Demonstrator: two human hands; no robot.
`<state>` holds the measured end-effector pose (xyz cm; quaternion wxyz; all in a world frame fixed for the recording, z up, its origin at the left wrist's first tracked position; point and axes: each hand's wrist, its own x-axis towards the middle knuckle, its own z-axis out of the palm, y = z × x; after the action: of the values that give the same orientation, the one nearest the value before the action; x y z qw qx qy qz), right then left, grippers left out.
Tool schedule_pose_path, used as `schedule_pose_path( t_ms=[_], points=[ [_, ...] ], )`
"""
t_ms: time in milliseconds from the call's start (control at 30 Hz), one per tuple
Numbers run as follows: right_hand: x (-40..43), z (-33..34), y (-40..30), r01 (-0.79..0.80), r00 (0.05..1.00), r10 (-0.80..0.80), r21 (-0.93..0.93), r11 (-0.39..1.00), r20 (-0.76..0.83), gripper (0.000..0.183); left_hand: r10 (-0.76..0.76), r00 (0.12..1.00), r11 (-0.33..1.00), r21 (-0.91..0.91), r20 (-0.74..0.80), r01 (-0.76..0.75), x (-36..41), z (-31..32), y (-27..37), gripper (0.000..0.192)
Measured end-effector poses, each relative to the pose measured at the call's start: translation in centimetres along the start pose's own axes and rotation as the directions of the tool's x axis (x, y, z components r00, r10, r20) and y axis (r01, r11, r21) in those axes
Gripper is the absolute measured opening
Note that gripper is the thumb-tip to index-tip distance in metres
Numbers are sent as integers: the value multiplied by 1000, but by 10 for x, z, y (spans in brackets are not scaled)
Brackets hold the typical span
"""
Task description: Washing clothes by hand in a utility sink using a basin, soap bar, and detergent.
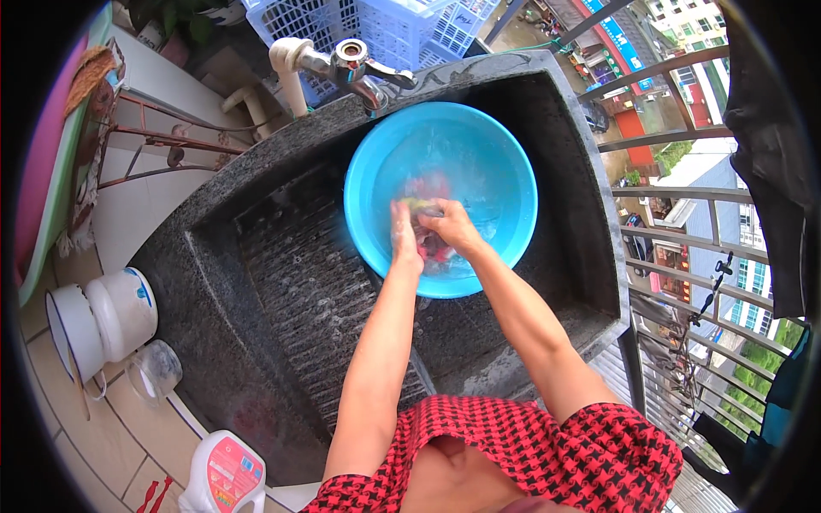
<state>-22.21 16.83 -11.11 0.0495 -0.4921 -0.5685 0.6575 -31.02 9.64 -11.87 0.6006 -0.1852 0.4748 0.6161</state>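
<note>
A round blue plastic basin [359,211] holds cloudy water in the right part of a dark stone sink. My left hand [404,237] and my right hand [454,226] are over the water, holding a small wet yellowish thing [420,206] between them. My left fingers lie fairly straight along its side, while my right fingers curl around its other end. Motion blur hides what exactly it is. Red and pink fabric [436,247] lies in the water under and around my hands, partly covered by them.
The stone sink [211,282] has a ridged washboard [301,256] left of the basin. A metal tap [359,70] overhangs the basin's back rim. Blue plastic crates [404,32] stand behind. A white detergent bottle [228,471] and enamel pot [122,314] are at left; metal railings [693,243] at right.
</note>
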Motion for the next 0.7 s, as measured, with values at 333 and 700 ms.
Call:
schedule_pose_path(
  t_ms=[333, 700],
  points=[
    [-114, 98, -107, 331, 850, -455, 402, 854, 267, 22, 288, 926, 955, -151, 244, -257, -122, -39, 46, 43],
    [-60, 169, 5, 337, 925, -328, -16, 941, 193, 38, 583, 792, 318, 845, 183, -429, -193, -189, 10, 48]
  ],
)
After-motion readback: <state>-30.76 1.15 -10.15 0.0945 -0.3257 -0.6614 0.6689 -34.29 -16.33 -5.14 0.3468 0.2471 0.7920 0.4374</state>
